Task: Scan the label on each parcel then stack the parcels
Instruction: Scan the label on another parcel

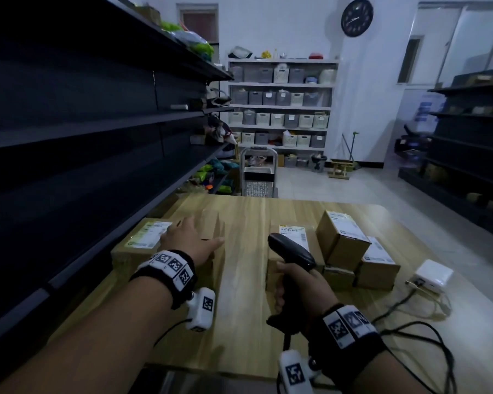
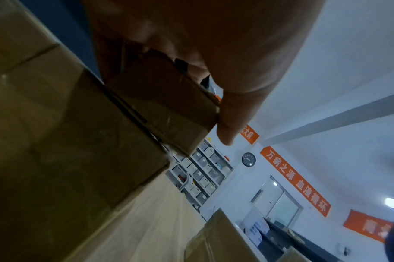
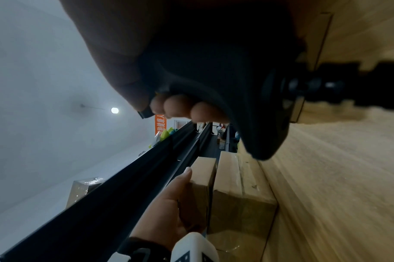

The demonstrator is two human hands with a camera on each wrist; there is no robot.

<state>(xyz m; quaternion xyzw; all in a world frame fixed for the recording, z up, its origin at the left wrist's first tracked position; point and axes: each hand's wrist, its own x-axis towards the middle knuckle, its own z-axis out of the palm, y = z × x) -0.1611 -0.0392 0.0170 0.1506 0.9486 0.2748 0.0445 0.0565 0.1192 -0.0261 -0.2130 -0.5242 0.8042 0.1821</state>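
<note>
Clenched in the right hand (image 1: pixel 302 288) nearest the camera, the scanner (image 1: pixel 292 253) is best aimed squarely at a label (image 1: pixel 292 231) only once the small parcel (image 2: pixel 166 106), gripped by the left hand (image 1: pixel 188 240) atop the left stack (image 1: pixel 131 251) on the table (image 1: pixel 239 322), is squared and released.

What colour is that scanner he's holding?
Black; the scanner shows best in the head view.

Brown labelled parcels (image 1: pixel 343 240) lie heaped at the table's right, two stacked (image 1: pixel 143 245) at left.
</note>
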